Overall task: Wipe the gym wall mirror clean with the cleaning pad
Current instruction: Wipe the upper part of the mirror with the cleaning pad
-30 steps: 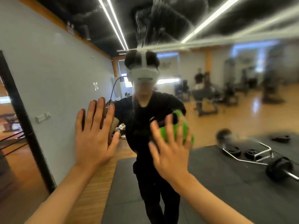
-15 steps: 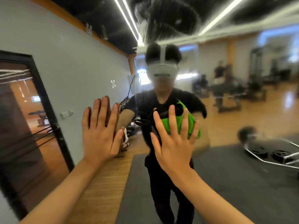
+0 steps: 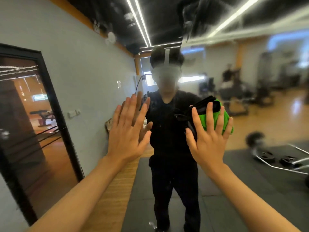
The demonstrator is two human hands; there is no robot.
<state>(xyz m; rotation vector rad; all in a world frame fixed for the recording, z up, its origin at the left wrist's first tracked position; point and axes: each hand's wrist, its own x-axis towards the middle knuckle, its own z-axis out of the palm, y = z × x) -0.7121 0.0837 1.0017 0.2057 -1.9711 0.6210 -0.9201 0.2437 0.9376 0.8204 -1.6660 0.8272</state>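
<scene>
Mirror (image 3: pixel 250 106) fills the view, upper part streaked and hazy. Left hand (image 3: pixel 128 131) flat on the glass, fingers straight, holding nothing. Right hand (image 3: pixel 209 136) spread flat, pressing the green pad (image 3: pixel 211 118) against the mirror at chest height.

A single wide-angle head-worn camera is facing a large, smeared gym wall mirror (image 3: pixel 217 67) at close range, looking forward and slightly down along both raised forearms; its own white headset (image 3: pixel 165 71) is showing in the reflection, straight ahead at centre.
</scene>
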